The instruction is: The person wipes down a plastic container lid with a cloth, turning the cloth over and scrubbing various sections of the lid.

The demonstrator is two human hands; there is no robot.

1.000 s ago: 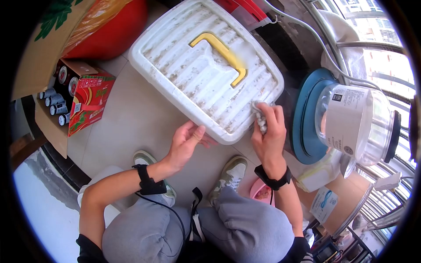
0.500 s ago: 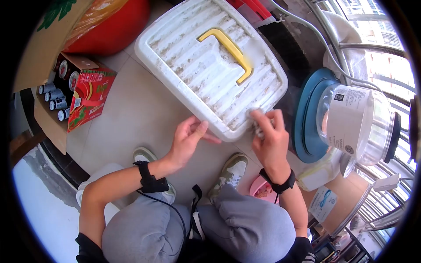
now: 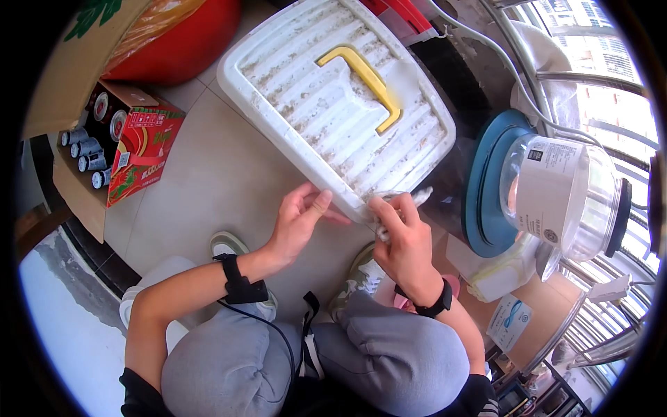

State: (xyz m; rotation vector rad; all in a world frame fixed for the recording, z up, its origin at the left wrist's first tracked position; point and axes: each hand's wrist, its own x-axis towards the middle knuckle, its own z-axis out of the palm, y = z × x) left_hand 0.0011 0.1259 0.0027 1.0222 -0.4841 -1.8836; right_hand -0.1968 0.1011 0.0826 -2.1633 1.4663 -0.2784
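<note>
A white plastic storage box (image 3: 313, 139) with a ribbed lid and a yellow handle (image 3: 365, 80) stands in front of me, brown grime streaking its ribs. My left hand (image 3: 295, 226) grips the near left edge of the box, thumb at the rim and fingers partly hidden under it. At the near corner, my right hand (image 3: 403, 243) is closed around a greyish-white rag (image 3: 422, 196) pressed against the lid's edge. Part of the rag is hidden by my fingers.
To the left stand a red carton of cans (image 3: 149, 149) and a red rounded container (image 3: 187, 48). On the right are a teal round lid (image 3: 479, 201), a clear plastic jar (image 3: 604, 187) and a cardboard box (image 3: 556, 306). A pink bowl (image 3: 450, 283) sits partly behind my right wrist.
My right hand has moved left and slightly nearer with the rag, from the lid's right near end to its near corner. My left hand and the box have barely shifted.
</note>
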